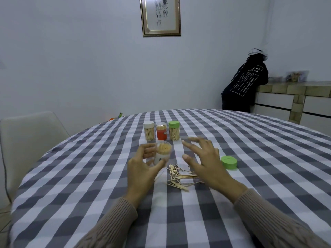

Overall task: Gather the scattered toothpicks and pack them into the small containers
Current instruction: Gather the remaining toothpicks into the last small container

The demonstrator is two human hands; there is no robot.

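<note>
Left hand (pixel 143 167) cups open container (pixel 163 152)

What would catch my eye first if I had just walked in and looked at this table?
Probably the loose toothpicks piled on the checked tablecloth, between the left hand and the right hand. The left hand is curled around an open container full of toothpicks. Behind it three capped containers stand in a row, and a green lid lies to the right.

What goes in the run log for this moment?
left hand: holds open container | right hand: open | toothpicks: loose | green lid: off
</note>
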